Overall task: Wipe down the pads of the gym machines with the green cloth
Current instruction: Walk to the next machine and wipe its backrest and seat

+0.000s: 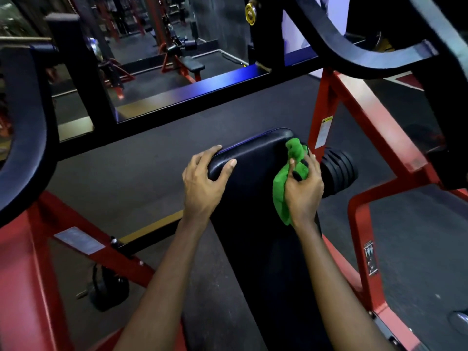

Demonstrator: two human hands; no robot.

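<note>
A long black pad (253, 178) runs away from the viewer down the middle of the frame, set within a red frame (325, 107) that rises on both sides of it. The left hand (202, 184) grips the pad's far left corner: its fingers curl over the rounded end and its thumb lies on the top surface. The right hand (305, 191) is clamped on the green cloth (279, 198), which is bunched up in the fingers and pressed against the pad's right edge near the far end (one tuft sticks up past the fingertips, and a fold hangs below the wrist). Just beside this hand, to its right, a ribbed black rubber roller (339, 171) juts out from the frame. A white warning label (325, 131) is stuck on the red upright behind the cloth. A thick black curved bar (30, 138) sweeps down at the left edge, and another crosses the upper right. The floor (126, 173) under the machine is dark and speckled, with a yellow strip near the left forearm. Both forearms are bare and reach in from the bottom of the view.
</note>
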